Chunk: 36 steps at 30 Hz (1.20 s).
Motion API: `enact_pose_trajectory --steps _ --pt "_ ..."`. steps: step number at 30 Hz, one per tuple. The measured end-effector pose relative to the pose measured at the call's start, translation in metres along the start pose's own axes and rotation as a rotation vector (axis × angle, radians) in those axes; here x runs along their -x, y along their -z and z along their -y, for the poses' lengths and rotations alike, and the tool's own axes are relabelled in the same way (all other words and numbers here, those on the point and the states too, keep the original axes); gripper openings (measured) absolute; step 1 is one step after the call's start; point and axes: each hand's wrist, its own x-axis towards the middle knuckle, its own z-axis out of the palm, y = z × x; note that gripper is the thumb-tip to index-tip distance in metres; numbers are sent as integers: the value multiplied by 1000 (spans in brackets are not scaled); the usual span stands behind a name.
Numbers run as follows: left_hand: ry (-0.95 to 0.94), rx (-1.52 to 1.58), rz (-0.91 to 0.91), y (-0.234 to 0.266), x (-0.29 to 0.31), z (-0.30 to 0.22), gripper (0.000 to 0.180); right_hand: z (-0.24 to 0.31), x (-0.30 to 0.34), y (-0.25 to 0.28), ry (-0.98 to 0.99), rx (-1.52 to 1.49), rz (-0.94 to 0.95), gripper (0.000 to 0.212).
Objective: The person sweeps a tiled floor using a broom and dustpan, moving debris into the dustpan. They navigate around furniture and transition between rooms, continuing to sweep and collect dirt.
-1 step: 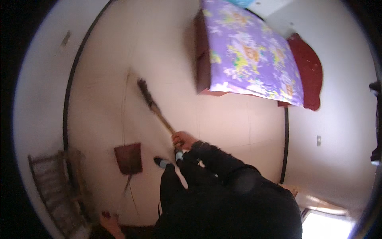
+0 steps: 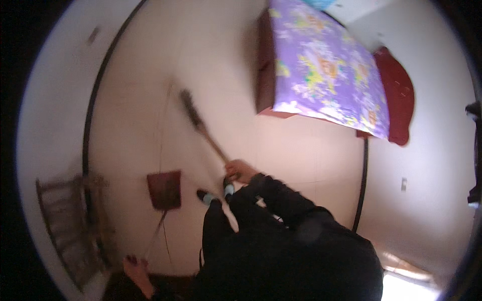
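Note:
My right hand [image 2: 242,171] is closed around the wooden handle of a broom [image 2: 216,145], just beyond my feet. The broom's dark bristle head [image 2: 191,110] points away to the far left and is blurred by motion. At the lower left, my left hand [image 2: 136,275] is closed on the thin handle of a dark red dustpan [image 2: 164,190]. The pan is out ahead of that hand, at or near the floor, to the left of my feet. Blur hides whether anything lies in the pan.
A bed [image 2: 326,65] with a purple flowered cover and a red headboard [image 2: 396,100] stands at the far right. A wooden slatted chair or rack [image 2: 65,226] is by the left wall. Pale floor [image 2: 135,125] runs between the walls, edged by dark skirting.
The view has shifted slightly, so the bed appears farther right. The broom and dustpan both appear a little farther up in the picture. Both hands keep their hold.

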Motion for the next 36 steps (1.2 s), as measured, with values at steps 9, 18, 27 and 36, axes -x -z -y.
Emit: enact_pose_trajectory --steps 9,18,27,36 --pt "121 -330 -195 27 38 16 6 44 92 -46 -541 424 -376 11" --pt "416 493 -492 -8 127 4 17 107 14 26 -957 23 -203 12" --pt "300 376 -745 -72 179 -83 6 309 -107 88 -476 429 145 15" --pt "411 448 -749 -106 197 -112 9 382 -112 -10 -691 613 -260 14"
